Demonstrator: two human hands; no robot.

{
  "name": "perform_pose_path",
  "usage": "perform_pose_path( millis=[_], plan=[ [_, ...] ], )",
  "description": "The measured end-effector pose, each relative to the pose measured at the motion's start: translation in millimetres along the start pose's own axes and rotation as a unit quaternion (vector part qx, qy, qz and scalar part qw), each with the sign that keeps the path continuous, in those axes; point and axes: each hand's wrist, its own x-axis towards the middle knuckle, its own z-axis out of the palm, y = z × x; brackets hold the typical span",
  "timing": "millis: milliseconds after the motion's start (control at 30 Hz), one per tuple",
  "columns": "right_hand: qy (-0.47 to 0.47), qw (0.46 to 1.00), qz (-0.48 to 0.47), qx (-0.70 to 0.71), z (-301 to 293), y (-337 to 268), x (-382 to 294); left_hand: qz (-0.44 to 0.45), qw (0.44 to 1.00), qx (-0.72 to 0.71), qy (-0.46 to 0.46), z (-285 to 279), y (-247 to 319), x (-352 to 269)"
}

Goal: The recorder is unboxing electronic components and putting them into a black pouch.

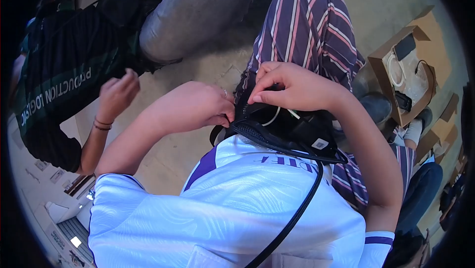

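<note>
On my lap lies an unzipped black bag (pixel 297 130) with a mesh edge; a white cable (pixel 274 117) and a black block with a white label (pixel 319 143) show inside. My left hand (pixel 219 106) is at the bag's left end, thumb and fingers pinched on its zipper edge. Just above the opening is my right hand (pixel 272 84), its thumb and fingertips close together near the far zipper edge; whether they pinch anything cannot be told. A black cord (pixel 293 218) runs from the bag across my white shirt.
At left a person in a black shirt (pixel 74 67) sits close, a hand (pixel 120 90) raised near my left arm. An open cardboard box (pixel 386 78) at right holds a coiled white cable (pixel 396 70) and black devices. Beyond it are more cartons (pixel 439 134) and other people's legs.
</note>
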Motion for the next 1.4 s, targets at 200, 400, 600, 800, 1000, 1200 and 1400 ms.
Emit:
perform_pose_path(
  millis=[200, 400, 600, 800, 1000, 1200, 1400],
  plan=[
    [0.036, 0.999, -0.023, 0.032, 10, 7, -20, 0.102, 0.982, 0.158, 0.014, 6, -9, -11],
    [0.061, 0.998, -0.033, 0.0, 19, 0, -34, 0.216, 0.951, 0.189, 0.117, 12, -29, -8],
    [0.07, 0.997, -0.019, 0.008, 18, -5, -44, 0.222, 0.919, 0.258, 0.198, 13, -28, 15],
    [0.103, 0.995, -0.018, 0.001, 20, -7, -56, 0.224, 0.933, 0.223, 0.173, 7, -26, 34],
    [0.195, 0.978, -0.038, -0.058, 23, -19, -65, 0.241, 0.941, 0.16, 0.174, -1, -25, 51],
    [0.208, 0.966, -0.15, -0.009, 18, -39, -77, 0.248, 0.942, 0.16, 0.162, -4, -21, 62],
    [0.266, 0.963, -0.044, 0.009, 31, -66, -132, 0.247, 0.938, 0.125, 0.209, 1, -8, 73]
  ],
)
